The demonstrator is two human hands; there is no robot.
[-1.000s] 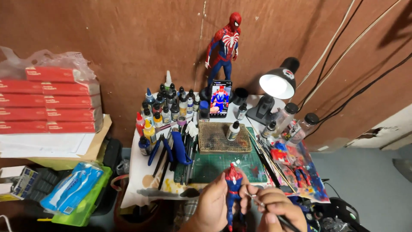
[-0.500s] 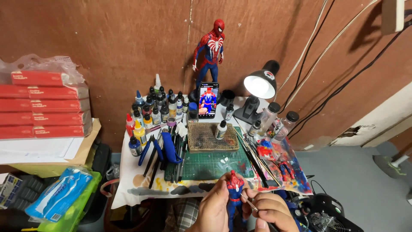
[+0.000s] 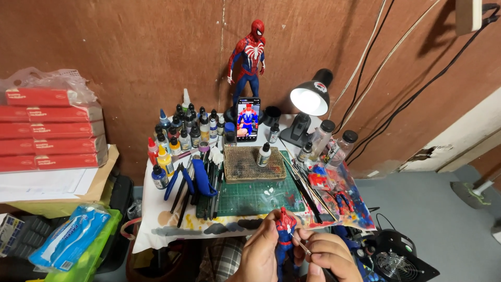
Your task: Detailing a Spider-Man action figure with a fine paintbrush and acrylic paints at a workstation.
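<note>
My left hand is closed around one small red-and-blue figure at the near edge of the surface. My right hand pinches one thin brush. One tall figure, one phone and one lamp stand at the far edge.

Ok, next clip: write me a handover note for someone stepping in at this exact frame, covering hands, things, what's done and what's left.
Left hand: grips the small red-and-blue figure upright, low in front of the table.
Right hand: fingers pinch a thin brush, tip at the figure's torso.
On the table: green cutting mat with white paint blobs, paint bottles at back left, phone propped upright, lamp lit.
Done: figure already shows red and blue.
Left: cannot tell which areas remain unpainted.
</note>
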